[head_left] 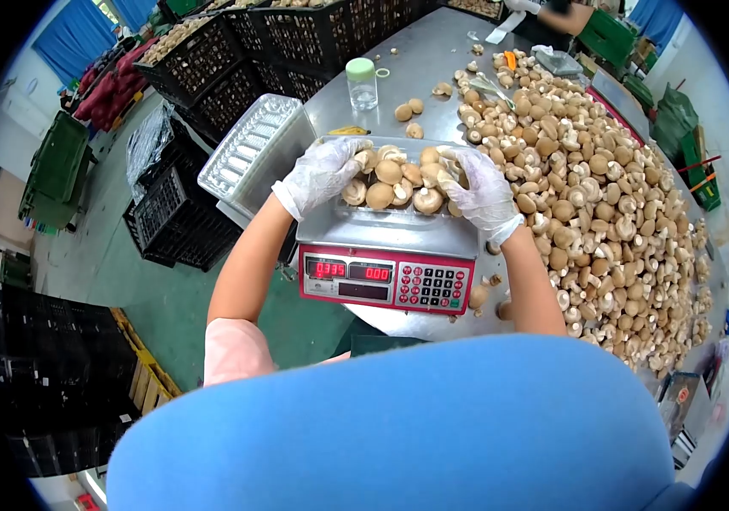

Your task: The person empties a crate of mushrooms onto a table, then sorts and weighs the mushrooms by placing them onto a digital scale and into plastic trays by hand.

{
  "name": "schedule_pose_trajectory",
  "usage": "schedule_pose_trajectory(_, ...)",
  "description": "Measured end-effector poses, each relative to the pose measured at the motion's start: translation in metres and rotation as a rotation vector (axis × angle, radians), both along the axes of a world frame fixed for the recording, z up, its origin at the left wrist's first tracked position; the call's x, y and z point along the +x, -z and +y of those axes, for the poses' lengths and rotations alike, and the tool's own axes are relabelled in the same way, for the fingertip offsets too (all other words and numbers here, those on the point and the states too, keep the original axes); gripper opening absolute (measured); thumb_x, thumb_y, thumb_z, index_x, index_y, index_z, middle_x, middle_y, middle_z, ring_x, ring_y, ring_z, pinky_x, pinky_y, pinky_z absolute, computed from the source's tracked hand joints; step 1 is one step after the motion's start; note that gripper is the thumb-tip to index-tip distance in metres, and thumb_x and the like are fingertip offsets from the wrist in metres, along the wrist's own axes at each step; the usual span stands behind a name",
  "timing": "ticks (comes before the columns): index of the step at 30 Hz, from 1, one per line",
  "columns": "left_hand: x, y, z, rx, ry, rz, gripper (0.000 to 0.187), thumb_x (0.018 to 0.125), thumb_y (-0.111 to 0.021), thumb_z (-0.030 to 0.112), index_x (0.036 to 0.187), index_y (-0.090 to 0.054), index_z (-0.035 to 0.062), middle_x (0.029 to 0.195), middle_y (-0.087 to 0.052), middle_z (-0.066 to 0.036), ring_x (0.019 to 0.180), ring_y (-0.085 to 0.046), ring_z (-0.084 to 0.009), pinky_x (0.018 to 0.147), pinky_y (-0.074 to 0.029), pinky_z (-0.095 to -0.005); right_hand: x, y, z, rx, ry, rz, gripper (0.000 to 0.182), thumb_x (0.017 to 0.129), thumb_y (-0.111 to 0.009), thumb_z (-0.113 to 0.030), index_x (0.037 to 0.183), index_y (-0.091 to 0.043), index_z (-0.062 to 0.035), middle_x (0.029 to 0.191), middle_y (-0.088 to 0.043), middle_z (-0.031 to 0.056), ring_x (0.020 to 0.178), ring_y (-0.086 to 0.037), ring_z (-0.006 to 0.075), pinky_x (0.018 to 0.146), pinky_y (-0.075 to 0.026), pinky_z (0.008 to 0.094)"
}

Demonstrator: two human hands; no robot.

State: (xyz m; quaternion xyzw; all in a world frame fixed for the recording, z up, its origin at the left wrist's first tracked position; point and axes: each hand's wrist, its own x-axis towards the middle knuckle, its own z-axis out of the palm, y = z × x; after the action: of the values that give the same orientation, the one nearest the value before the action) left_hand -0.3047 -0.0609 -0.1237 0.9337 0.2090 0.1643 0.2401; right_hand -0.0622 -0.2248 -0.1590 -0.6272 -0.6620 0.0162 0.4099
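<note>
Steel tabletop (432, 60) fills the view, heaped on the right with loose mushrooms (603, 196). Nearer, a scale (386, 272) carries a clear tray (398, 183) of mushrooms. Both gloved hands press on the pile: left hand (323, 173) and right hand (482, 189), fingers spread flat over the caps, gripping nothing. The tray sits directly under and between the fingertips. Pressing too hard could, I judge, bruise caps or roll some off the heaped tray's edge.

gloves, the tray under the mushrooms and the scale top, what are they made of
Gloves on the left hand and right hand: thin translucent plastic film, by the wrinkles and sheen. Tray: clear, glossy, probably moulded plastic; its rim shows through. Scale platform: smooth grey with a dull shine, likely stainless steel.
</note>
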Motion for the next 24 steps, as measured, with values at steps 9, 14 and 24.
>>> schedule_pose_trajectory(9, 0.001, 0.026, 0.000, 0.166, -0.010, -0.043, 0.041, 0.098, -0.049, 0.015, 0.138, -0.054, 0.0104, 0.131, -0.061, -0.012, 0.125, -0.054, -0.0270, 0.112, -0.033, -0.0380, 0.017, 0.017, -0.003, 0.077, 0.099, -0.003, 0.026, 0.088, -0.068, -0.021, 0.110, -0.066, -0.0061, 0.102, -0.066, 0.0144, 0.097, -0.062, 0.0321, 0.087, -0.050, 0.0399)
schedule_pose_trajectory(14, 0.008, 0.031, -0.008, 0.152, -0.197, -0.054, 0.042, 0.093, -0.063, 0.030, 0.131, -0.059, 0.0139, 0.114, -0.069, -0.008, 0.111, -0.063, -0.0259, 0.115, -0.024, -0.0493, 0.014, 0.023, -0.006, 0.085, 0.120, -0.105, 0.025, 0.087, -0.066, -0.021, 0.108, -0.067, -0.0073, 0.105, -0.066, 0.0131, 0.101, -0.060, 0.0324, 0.093, -0.046, 0.0409)
schedule_pose_trajectory(24, 0.004, 0.028, -0.016, -0.176, -0.132, -0.193, 0.049, 0.089, -0.068, 0.026, 0.128, -0.054, -0.0007, 0.118, -0.058, -0.015, 0.111, -0.057, -0.0237, 0.099, -0.045, -0.0352, 0.024, 0.034, -0.003, 0.163, 0.164, 0.117, 0.027, 0.090, -0.066, -0.020, 0.114, -0.066, -0.0069, 0.111, -0.066, 0.0139, 0.107, -0.060, 0.0318, 0.095, -0.046, 0.0398)
